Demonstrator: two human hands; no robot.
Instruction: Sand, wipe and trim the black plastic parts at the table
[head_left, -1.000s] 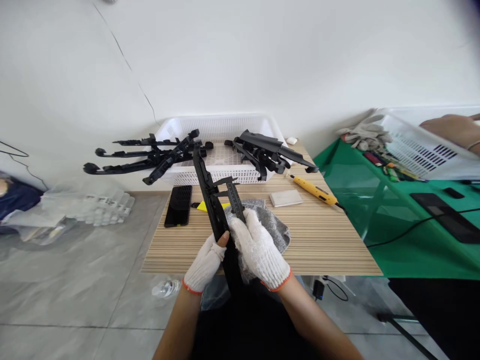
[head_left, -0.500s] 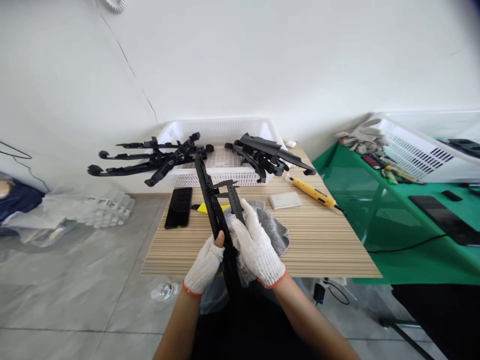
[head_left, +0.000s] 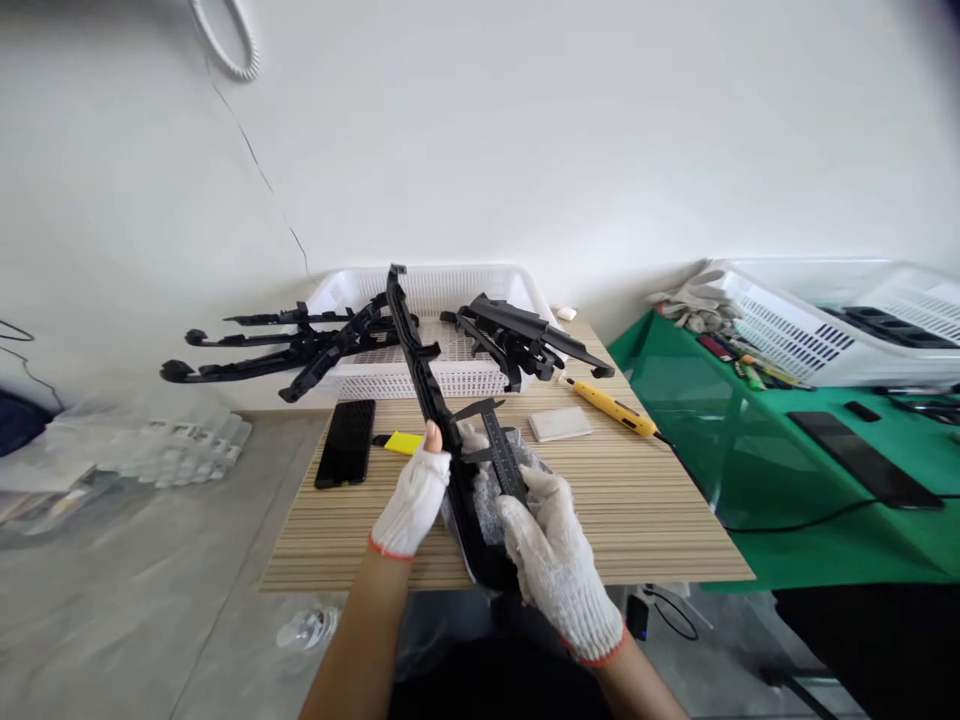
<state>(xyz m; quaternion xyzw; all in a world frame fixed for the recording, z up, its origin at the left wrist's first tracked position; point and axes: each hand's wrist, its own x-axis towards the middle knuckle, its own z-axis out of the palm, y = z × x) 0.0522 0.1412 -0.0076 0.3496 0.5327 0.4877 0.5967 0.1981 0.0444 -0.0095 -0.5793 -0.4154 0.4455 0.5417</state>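
My left hand [head_left: 415,500], in a white knit glove with a bare thumb, is closed around a long black plastic trim part [head_left: 424,385], thumb on its near face. The part leans diagonally, its far end up over the basket. My gloved right hand [head_left: 559,550] grips a dark caliper [head_left: 504,455] with its jaws apart and pointing left, close beside the part; whether they touch it I cannot tell. Beneath both lies a grey cloth [head_left: 487,515], partly hidden. A yellow-handled tool [head_left: 403,442] rests behind my left hand.
A white basket [head_left: 450,384] holds several black parts [head_left: 517,335] sticking over its rim. On the striped table [head_left: 637,530] are a phone [head_left: 345,444], a pale flat block [head_left: 560,424] and a yellow corded tool [head_left: 611,405]. A green-covered table [head_left: 787,540] stands at right.
The caliper has moved right and toward me, away from the part. My left hand has shifted up along the part, which now reaches higher. The view has tilted up slightly.
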